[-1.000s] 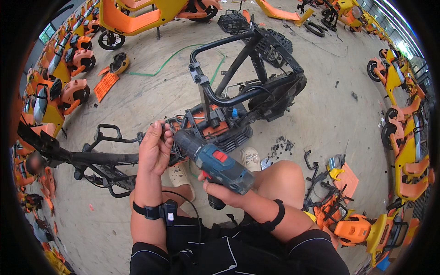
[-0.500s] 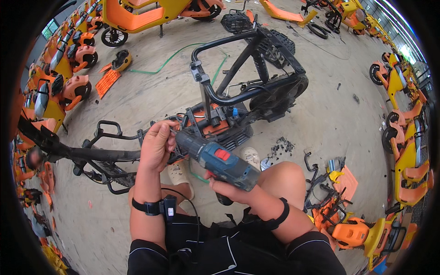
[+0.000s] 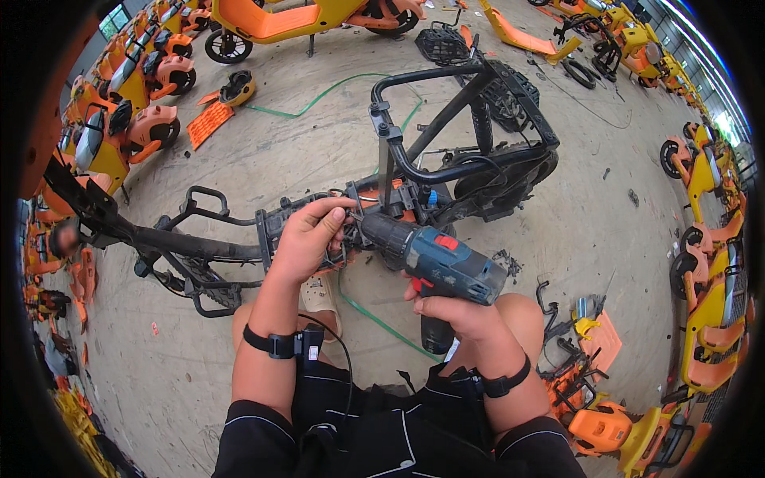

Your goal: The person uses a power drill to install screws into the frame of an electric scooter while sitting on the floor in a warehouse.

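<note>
My right hand grips a blue-and-black cordless drill by its handle, a finger near the red trigger. The drill's chuck points up and left, into the middle of a stripped black scooter frame. Right at the drill's tip, my left hand is closed in a pinch on something small I cannot make out, beside a dark bracket and some cables. An orange component shows behind them, within the frame. The rest of what lies under the drill is hidden.
Rows of orange-and-yellow scooters line both sides. An orange panel, a helmet, a loose tyre and a green strap lie on the floor. Loose metal and orange parts are heaped at my right.
The view has shifted, moving the scene rightward. Both hands and the drill have moved right in the picture, with my left fingers further over the frame's middle and the drill still held.
</note>
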A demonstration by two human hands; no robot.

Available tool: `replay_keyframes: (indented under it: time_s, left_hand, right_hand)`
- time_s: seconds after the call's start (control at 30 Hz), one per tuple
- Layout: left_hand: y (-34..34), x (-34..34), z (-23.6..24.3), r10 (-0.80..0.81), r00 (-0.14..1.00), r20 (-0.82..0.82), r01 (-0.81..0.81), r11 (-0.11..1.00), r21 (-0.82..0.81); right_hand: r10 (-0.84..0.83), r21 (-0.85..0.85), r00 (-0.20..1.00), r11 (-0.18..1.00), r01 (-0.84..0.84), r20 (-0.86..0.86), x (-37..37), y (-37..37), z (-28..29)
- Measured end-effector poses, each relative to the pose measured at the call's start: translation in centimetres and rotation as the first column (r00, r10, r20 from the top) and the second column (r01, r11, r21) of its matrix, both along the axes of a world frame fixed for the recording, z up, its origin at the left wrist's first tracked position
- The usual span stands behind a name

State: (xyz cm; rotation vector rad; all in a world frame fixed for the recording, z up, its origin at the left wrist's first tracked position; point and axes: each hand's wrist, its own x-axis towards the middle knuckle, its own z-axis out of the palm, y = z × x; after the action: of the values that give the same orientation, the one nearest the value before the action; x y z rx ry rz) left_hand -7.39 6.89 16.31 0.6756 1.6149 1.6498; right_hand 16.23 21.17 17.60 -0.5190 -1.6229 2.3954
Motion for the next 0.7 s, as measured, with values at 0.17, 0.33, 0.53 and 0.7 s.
replay_keyframes:
  time_s: [0.17,0.33,0.53,0.7]
  left_hand:
    - [0.7,0.1,-0.6,-0.027,0.996,-0.091,0.025,0.999,-0.023]
    - [2.3,0.9,-3.1,-0.005,0.991,0.135,0.026,0.987,-0.156]
    - [5.3,3.4,-10.9,-0.053,0.859,0.509,0.06,0.998,0.004]
    - [7.2,4.6,-16.2,-0.063,0.603,0.795,-0.106,0.982,0.158]
  right_hand:
    - [0.024,-0.194,0.995,0.981,-0.006,0.093,-0.1,0.8,0.9]
    - [-0.005,-0.229,0.98,0.972,0.051,0.197,0.0,1.6,1.4]
    - [-0.027,-0.264,0.934,0.956,0.128,0.357,0.4,3.7,0.0]
    - [0.011,-0.264,0.887,0.956,0.125,0.462,-1.7,6.5,-1.1]
